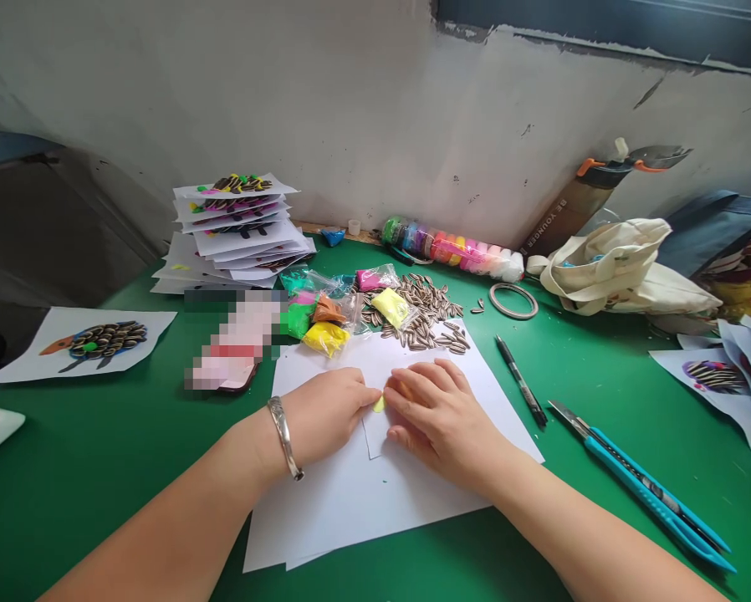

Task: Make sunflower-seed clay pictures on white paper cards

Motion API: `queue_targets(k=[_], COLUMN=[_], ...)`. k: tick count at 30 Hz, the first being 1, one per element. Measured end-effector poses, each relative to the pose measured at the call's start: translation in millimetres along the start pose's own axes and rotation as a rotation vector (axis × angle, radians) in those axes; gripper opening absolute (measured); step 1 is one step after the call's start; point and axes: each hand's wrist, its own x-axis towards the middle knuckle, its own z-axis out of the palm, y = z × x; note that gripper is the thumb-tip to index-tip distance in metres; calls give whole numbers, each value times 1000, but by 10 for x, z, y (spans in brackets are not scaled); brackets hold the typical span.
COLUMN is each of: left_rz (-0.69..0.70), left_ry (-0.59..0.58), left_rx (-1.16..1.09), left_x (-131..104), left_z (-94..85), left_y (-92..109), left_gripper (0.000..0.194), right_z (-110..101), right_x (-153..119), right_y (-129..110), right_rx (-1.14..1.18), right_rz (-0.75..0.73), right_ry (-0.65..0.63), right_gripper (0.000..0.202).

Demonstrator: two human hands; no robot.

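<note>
A small piece of yellow clay (379, 405) lies on a small white paper (374, 441), on top of larger white sheets (325, 522). My left hand (325, 414), with a silver bangle at the wrist, has its fingers curled and closed, the tip of one pressing on the clay's edge. From the right, my right hand (441, 418) rests over the small paper with its fingers spread, the index fingertip close beside the clay. The undersides of both hands are hidden.
Sunflower seeds (422, 313) and bagged clay (325, 337) lie beyond the sheets. A pen (521, 380) and a blue utility knife (645, 485), blade exposed, lie right. Stacked seed pictures (237, 234) stand back left, near a blurred phone (234, 343). A tape roll (513, 301) lies behind.
</note>
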Motion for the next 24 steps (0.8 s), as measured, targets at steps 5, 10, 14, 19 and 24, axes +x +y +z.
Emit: queue_targets(k=[5,10,14,19,24], left_rz=[-18,13,21,26,16], left_ry=[-8,7,11,18,16], left_rx=[8,-1,-9,14,13], left_x=[2,7,8,6,4], left_z=[-9,17,31,48,57], left_y=[8,-17,-40,-53,-48], left_gripper=[28,29,30,30,29], right_z=[-30,-41,-63,-71,1], right_x=[-5,-33,-33,-22,-69], right_y=[10,-6,-13,-28,-43], right_rx=[5,-29,-45,-47,-48], right_rz=[27,-8,-9,-2,-19], right_ry=[17,14,-6,-46,-55], right_gripper=[29,32,34,36,40])
